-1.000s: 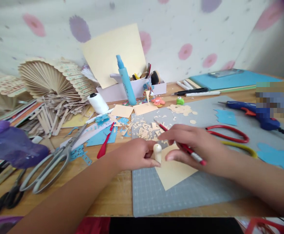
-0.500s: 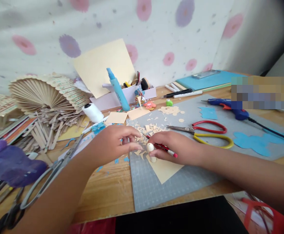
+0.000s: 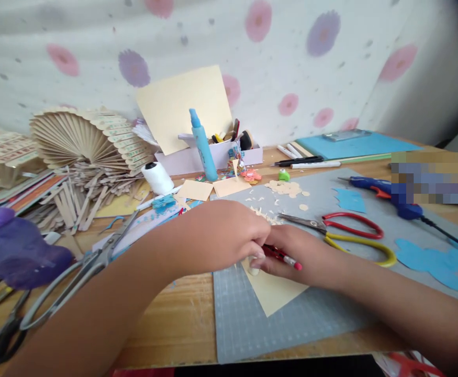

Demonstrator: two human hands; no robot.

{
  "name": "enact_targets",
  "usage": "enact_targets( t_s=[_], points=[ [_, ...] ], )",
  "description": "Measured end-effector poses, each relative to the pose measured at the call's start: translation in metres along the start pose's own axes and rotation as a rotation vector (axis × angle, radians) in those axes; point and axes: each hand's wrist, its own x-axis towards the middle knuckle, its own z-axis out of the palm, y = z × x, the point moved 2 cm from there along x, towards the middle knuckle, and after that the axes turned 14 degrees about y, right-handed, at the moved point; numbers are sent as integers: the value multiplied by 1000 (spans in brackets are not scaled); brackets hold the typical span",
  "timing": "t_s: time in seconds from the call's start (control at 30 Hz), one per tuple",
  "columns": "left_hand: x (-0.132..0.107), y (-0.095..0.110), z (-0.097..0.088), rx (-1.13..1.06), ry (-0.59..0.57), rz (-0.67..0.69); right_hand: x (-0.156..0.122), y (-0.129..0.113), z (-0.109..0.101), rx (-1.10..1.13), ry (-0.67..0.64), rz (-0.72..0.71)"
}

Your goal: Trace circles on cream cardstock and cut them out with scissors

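My left hand [image 3: 232, 235] reaches across and meets my right hand. Its fingers curl over the top of a small cream round-headed peg [image 3: 253, 269], so only the peg's lower part shows. In my right hand [image 3: 291, 248] a red pencil [image 3: 279, 254] lies across the palm, its pink eraser end sticking out; the thumb is beside the peg. Under the peg is a sheet of cream paper [image 3: 278, 296] on a grey cutting mat [image 3: 244, 324]. Cream paper scraps [image 3: 262, 212] lie just behind the hands.
Red-and-yellow-handled scissors [image 3: 350, 230] and a blue glue gun [image 3: 386, 192] lie to the right. Large scissors [image 3: 91, 267] are beside my left forearm. A light-blue bottle [image 3: 204, 152] stands at the back, near a white thread spool [image 3: 158, 179] and several craft sticks [image 3: 75, 204].
My left hand has moved right and closed over the peg's top, touching my right hand. My right hand still holds the pencil. The whole view has shifted slightly.
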Motion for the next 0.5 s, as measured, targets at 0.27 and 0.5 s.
enact_targets(
  t_s=[0.27,0.5],
  points=[
    [-2,-5,11,-112,140,96,-22,25,-44,55,87,49],
    [-8,-4,11,-49,240,286,-33,21,-39,-216,192,-130]
  ],
)
